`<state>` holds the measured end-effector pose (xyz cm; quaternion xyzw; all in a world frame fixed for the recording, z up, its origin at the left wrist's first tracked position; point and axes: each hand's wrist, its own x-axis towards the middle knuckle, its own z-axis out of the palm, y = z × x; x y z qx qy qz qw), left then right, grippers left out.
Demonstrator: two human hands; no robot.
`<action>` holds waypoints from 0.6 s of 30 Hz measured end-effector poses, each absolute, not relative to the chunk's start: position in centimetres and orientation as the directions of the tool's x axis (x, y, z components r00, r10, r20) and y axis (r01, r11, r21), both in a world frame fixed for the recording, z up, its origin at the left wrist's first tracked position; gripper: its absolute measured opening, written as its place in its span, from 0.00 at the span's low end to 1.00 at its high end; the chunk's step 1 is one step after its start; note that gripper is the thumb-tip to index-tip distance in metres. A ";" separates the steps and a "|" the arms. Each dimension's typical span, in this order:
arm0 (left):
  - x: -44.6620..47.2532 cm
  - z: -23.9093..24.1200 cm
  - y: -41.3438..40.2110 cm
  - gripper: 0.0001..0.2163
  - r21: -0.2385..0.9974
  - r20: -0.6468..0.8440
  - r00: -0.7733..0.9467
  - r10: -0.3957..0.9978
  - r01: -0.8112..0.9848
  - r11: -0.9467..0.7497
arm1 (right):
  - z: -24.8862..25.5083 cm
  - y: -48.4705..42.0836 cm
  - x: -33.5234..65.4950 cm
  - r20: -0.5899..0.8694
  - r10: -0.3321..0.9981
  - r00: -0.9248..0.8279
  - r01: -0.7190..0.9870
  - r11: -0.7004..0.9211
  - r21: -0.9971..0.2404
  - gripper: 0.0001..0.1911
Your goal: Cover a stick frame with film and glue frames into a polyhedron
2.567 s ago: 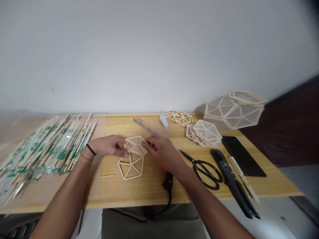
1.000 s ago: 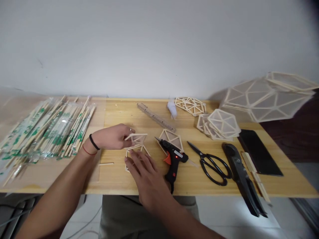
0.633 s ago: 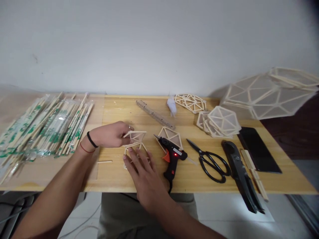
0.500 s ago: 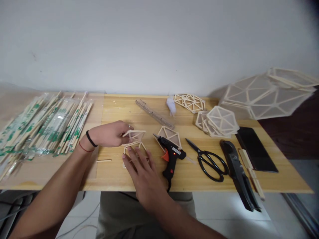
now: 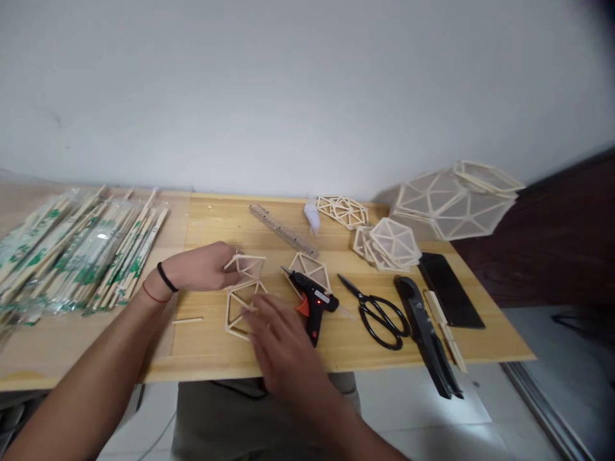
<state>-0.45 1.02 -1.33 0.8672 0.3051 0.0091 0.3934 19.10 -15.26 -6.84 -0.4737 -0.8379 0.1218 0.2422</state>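
My left hand (image 5: 211, 266) is closed on the edge of a small panel of thin wooden sticks with pale translucent sheeting (image 5: 250, 264), held tilted above the table. Just below it lies a polygon frame of bare wooden sticks (image 5: 227, 310), its top edge meeting or overlapping the panel. My right hand (image 5: 283, 342) is over the right side of that frame, its fingers bent and smeared by motion, so their grip is unclear. Right of the hands, a black glue gun (image 5: 314, 307) with an orange trigger and a lit red light rests on another covered panel (image 5: 313, 269).
Plastic-wrapped chopsticks (image 5: 96, 250) cover the table's left side. Behind are a clear ruler (image 5: 283, 230), stick frames (image 5: 343, 211) and stacked covered panels (image 5: 391, 243). To the right lie scissors (image 5: 379, 317), a black stapler-like tool (image 5: 425, 333), a dark slab (image 5: 451, 291) and a large panelled structure (image 5: 446, 205).
My right hand has slid from lying spread over the bare frame toward its right side, uncovering more of it. My left hand still holds the panel. The whole view has shifted slightly.
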 end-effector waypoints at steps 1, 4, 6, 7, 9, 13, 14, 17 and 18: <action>-0.6 -1.4 1.1 0.10 0.690 -0.229 0.806 0.546 0.530 -0.493 | -6.5 -15.1 20.1 0.349 0.862 -0.367 0.743 0.498 -0.448 0.20; -1.1 -1.4 1.4 0.10 0.693 -0.225 0.791 0.570 0.541 -0.476 | -6.0 -14.3 23.6 0.428 0.895 -0.130 0.845 0.325 -0.424 0.15; -1.5 -1.2 1.5 0.11 0.691 -0.212 0.779 0.591 0.547 -0.473 | -6.2 -13.9 25.5 0.401 0.914 -0.067 0.893 0.234 -0.384 0.17; -1.7 -1.0 1.6 0.11 0.691 -0.206 0.770 0.603 0.551 -0.467 | -6.4 -13.8 26.1 0.380 0.924 -0.048 0.906 0.200 -0.373 0.19; -2.0 -0.5 1.8 0.13 0.711 -0.187 0.760 0.623 0.542 -0.448 | -6.9 -13.7 26.6 0.339 0.940 -0.020 0.919 0.151 -0.364 0.24; -2.8 0.3 2.0 0.14 0.803 -0.049 0.771 0.635 0.408 -0.434 | -7.1 -13.6 25.8 0.251 0.968 0.030 0.932 0.064 -0.357 0.28; -3.0 0.4 2.1 0.13 0.822 -0.013 0.771 0.637 0.370 -0.432 | -7.0 -13.5 25.5 0.234 0.971 0.046 0.933 0.042 -0.358 0.28; -3.7 0.2 2.2 0.13 0.875 0.026 0.755 0.656 0.300 -0.379 | -6.6 -12.9 25.3 0.209 0.976 0.063 0.928 0.019 -0.371 0.30; -3.9 0.1 2.2 0.13 0.892 0.027 0.745 0.667 0.283 -0.352 | -6.5 -12.7 25.4 0.199 0.979 0.052 0.925 0.028 -0.378 0.31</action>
